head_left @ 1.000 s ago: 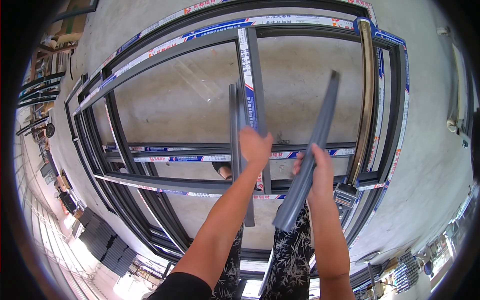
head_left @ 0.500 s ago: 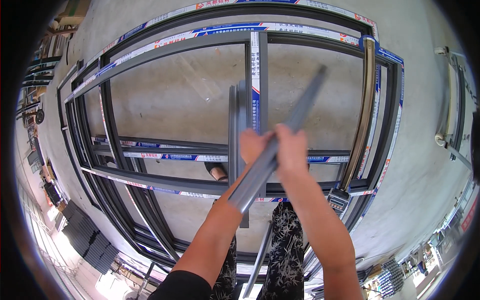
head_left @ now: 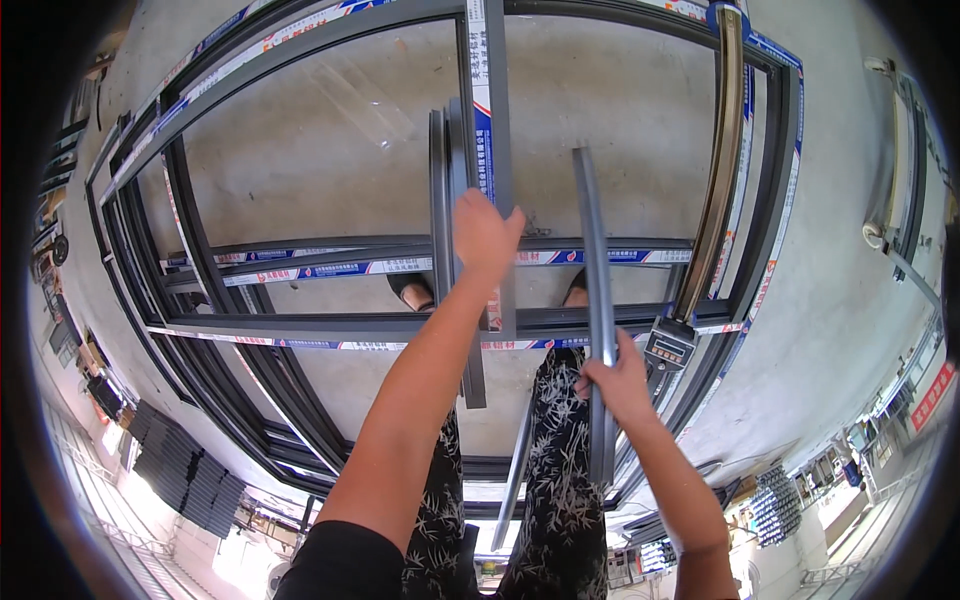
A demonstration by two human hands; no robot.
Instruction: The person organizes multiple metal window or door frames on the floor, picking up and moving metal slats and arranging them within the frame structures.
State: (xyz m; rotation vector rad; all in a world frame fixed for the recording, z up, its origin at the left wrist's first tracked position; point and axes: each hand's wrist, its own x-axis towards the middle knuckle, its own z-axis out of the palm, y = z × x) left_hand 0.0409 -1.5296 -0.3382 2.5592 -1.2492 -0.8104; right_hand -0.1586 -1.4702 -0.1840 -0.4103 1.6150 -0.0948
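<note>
**2 hands, 2 grey profiles over the frame**

Nearest, the right hand [head_left: 617, 380] has its fingers curled shut around a loose grey aluminium strip [head_left: 592, 270]. The strip runs almost upright through the fist: its far end rises well beyond the fingertips, its near end drops below the palm beside the patterned trousers [head_left: 560, 500]. Just right of those fingers lies a small digital gauge [head_left: 668, 350] on the frame, near but not touching the knuckles.

Farther out, the left hand [head_left: 483, 235] is seen from the back, its fingers wrapped over the top of 2 dark upright bars [head_left: 447, 180] standing side by side; how tightly it grips cannot be told. Touching the right side of these fingers is the frame's central mullion [head_left: 492, 100] with blue-and-white protective film. Below the wrist, 2 shoes [head_left: 412, 290] show on the concrete floor [head_left: 300, 160].

Beyond both sets of fingers spreads the large dark window frame [head_left: 785, 150], and far right of the right fingertips a long bronze handle [head_left: 722, 150] rests along it.
</note>
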